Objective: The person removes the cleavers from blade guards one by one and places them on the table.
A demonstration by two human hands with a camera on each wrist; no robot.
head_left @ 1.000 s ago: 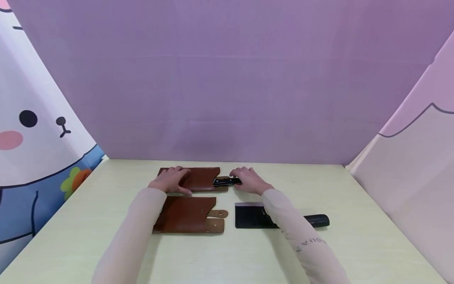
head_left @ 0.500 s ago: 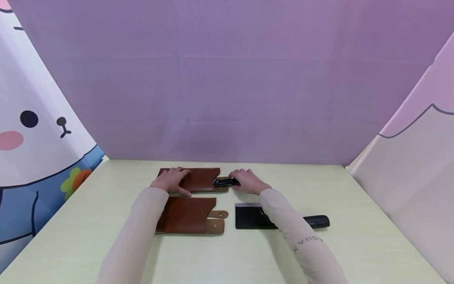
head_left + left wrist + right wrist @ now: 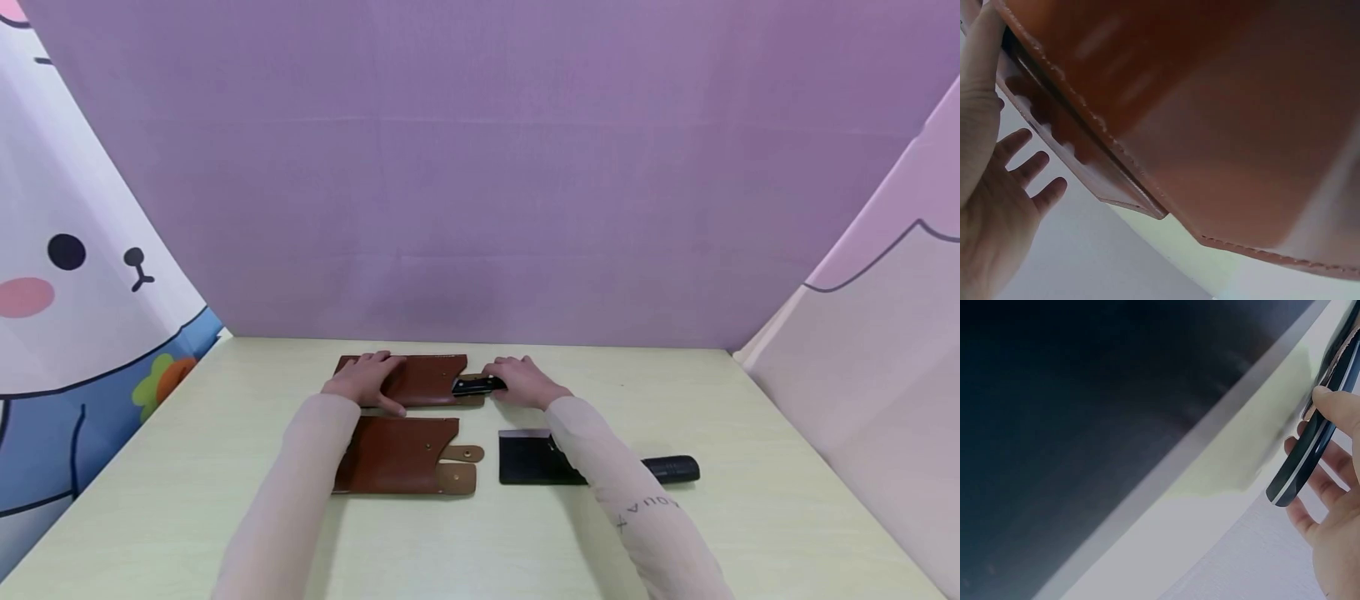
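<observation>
At the back of the table lies a brown leather knife sheath (image 3: 431, 375). A knife (image 3: 477, 385) shows its black riveted handle at the sheath's right end; its blade is hidden. My left hand (image 3: 366, 382) rests on the sheath's left part, its fingers extended in the left wrist view. My right hand (image 3: 522, 383) grips the knife handle, thumb on one side and fingers on the other, as the right wrist view shows. Nearer me is a second brown sheath (image 3: 405, 454) with a strap, partly behind my left sleeve. A black cleaver (image 3: 534, 460) lies under my right forearm, its middle hidden.
The pale table (image 3: 405, 550) ends at a purple backdrop (image 3: 480, 208). Printed cloth panels stand at the left (image 3: 82, 333) and the right (image 3: 892, 350). The cleaver's handle (image 3: 672, 469) points right.
Both hands stay at the far sheath and the knife with barely any shift. My left sleeve has moved slightly right. Sheaths, knife and cleaver look unmoved on the table.
</observation>
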